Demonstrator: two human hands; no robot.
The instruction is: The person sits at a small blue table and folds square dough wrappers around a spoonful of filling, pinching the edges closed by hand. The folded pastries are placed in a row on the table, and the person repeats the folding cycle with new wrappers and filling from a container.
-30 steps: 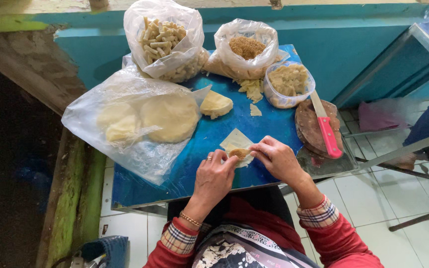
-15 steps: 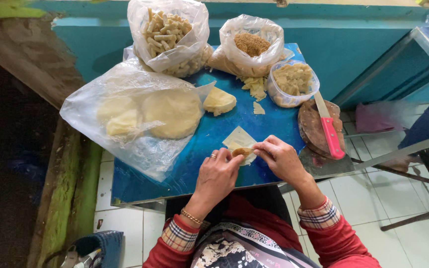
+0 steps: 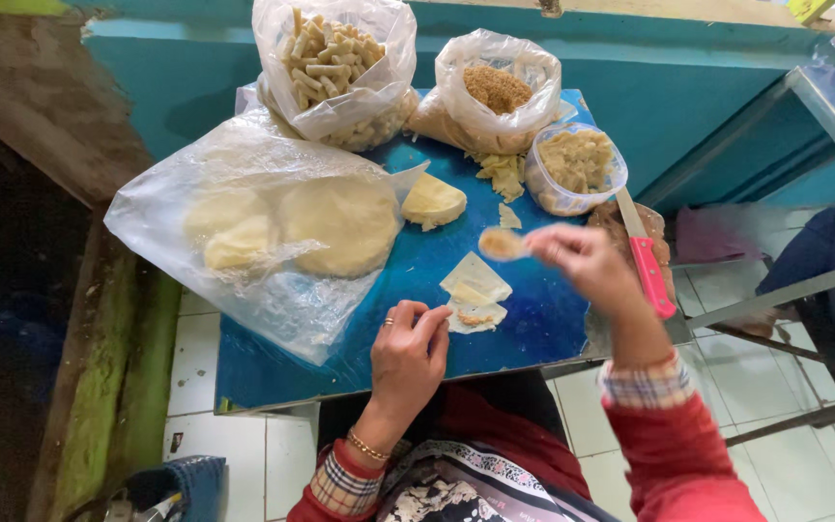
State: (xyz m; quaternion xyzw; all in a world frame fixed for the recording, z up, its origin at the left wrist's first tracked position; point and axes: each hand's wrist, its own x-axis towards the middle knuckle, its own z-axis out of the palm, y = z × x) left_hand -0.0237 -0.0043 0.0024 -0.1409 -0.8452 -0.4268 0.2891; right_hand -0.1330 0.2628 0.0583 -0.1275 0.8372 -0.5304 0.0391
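Observation:
My right hand [image 3: 584,261] is raised over the blue tabletop [image 3: 388,290] and holds a spoon [image 3: 503,244] with brownish filling in its bowl. The spoon is blurred. My left hand [image 3: 410,353] rests at the table's near edge, fingertips touching the corner of a pale triangular wrapper [image 3: 475,295] that lies flat with a bit of filling on it. A gold ring and a bracelet show on that hand.
A big clear bag of round dough sheets [image 3: 282,227] covers the left. At the back stand a bag of rolled pieces [image 3: 335,63], a bag of brown filling [image 3: 497,89] and a tub of pale filling [image 3: 577,164]. A pink-handled knife [image 3: 647,261] lies right.
Both hands were pinching the wrapper together. My right hand has lifted away up and to the right with a spoon, and my left hand has drawn back to the wrapper's corner.

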